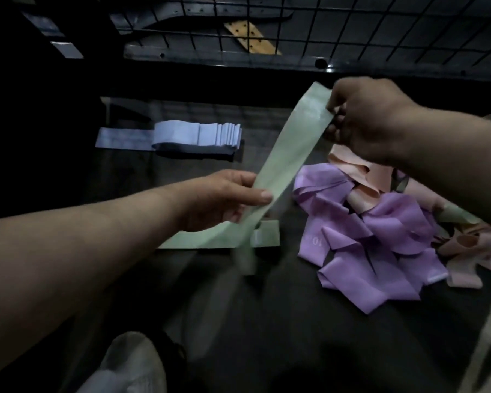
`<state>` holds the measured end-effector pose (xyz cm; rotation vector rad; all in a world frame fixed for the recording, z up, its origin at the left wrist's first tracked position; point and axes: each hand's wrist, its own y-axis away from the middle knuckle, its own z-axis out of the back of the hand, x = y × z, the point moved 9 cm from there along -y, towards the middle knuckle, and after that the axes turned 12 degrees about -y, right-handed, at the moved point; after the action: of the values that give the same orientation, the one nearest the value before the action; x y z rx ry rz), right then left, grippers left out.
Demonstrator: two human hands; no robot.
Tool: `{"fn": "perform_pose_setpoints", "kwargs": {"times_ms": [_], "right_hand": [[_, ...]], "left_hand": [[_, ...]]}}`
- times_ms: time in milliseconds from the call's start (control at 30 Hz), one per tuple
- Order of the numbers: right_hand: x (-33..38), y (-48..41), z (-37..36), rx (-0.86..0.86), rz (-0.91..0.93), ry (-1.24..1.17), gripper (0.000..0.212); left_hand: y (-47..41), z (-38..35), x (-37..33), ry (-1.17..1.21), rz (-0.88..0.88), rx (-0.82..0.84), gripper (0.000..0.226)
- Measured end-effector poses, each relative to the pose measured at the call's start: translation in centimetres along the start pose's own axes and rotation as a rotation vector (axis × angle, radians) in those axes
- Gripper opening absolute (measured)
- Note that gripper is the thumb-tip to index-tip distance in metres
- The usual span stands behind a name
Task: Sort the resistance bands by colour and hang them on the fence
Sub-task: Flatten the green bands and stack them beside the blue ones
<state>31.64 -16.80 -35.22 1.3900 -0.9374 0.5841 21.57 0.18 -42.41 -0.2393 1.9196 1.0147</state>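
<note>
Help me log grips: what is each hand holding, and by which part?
Both hold one green band: the right hand pinches its upper end, and the left hand grips it lower down, thumb across its face.

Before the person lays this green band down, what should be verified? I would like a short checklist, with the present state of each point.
1. Grip: the left hand and the right hand both pinch the green band: ok.
2. Band flat between the hands: ok. Its tail below the left hand is blurred: cannot tell.
3. Matching place: a flat green band lies beneath: ok.
4. The blue stack lies apart from the green: ok.
5. The purple bands and peach bands are mixed in one pile: not ok.
6. Coloured bands on the fence: none visible: not ok.
</note>
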Motion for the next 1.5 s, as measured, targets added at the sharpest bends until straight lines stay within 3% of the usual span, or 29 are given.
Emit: {"fn": "perform_pose_setpoints", "kwargs": {"times_ms": [167, 300, 433, 533, 600, 667, 933, 1067, 1167, 1300, 1367, 1500], "right_hand": [[-6.4, 2.0, -0.7, -0.025, -0.119, 0.149, 0.017], [-14.6, 5.0, -2.2, -0.006, -0.362, 0.056, 0.008], [-18.6, 6.6, -2.4, 0.036, -0.342, 0.157, 0.010], [-17.9, 6.4, -2.2, 0.195, -0.103, 0.494, 0.041], [-17.3, 6.2, -2.7, 0.359, 0.104, 0.829, 0.052], [-17.3, 6.0, -2.7, 0.435, 0.177, 1.003, 0.047], [-17.6, 5.9, -4.2, 0.506, 0.255, 1.160, 0.044], [-18.6, 5.7, -4.5, 0.518, 0.312, 1.309, 0.044], [-18.3, 5.9, -4.6, 0.517, 0.427, 1.464, 0.062], [-18.7, 6.1, -5.4, 0.589, 0.550, 1.605, 0.083], [-19.1, 6.0, -5.8, 0.632, 0.539, 1.617, 0.078], [-18.8, 5.8, -6.2, 0.638, 0.527, 1.534, 0.051]], "left_hand": [[7.7, 6.7, 5.2, -0.157, 0.241, -0.170, 0.007], [12.6, 11.7, 8.9, -0.298, 0.335, -0.423, 0.055], [14.4, 13.5, 10.5, -0.418, 0.319, -0.663, 0.012], [14.5, 13.4, 11.0, -0.441, 0.282, -0.735, 0.010], [14.1, 13.3, 11.1, -0.485, 0.268, -0.720, 0.011], [13.9, 13.6, 11.0, -0.544, 0.255, -0.712, 0.013], [13.1, 13.7, 10.4, -0.892, 0.243, -0.734, 0.013], [13.0, 12.6, 10.3, -1.171, 0.134, -0.686, 0.022], [13.1, 11.7, 10.4, -1.341, 0.139, -0.667, 0.042], [12.6, 10.4, 10.5, -1.558, 0.157, -0.550, 0.091], [12.1, 10.1, 10.9, -1.642, 0.136, -0.479, 0.093], [11.5, 9.8, 10.2, -1.642, 0.045, -0.509, 0.067]]}}
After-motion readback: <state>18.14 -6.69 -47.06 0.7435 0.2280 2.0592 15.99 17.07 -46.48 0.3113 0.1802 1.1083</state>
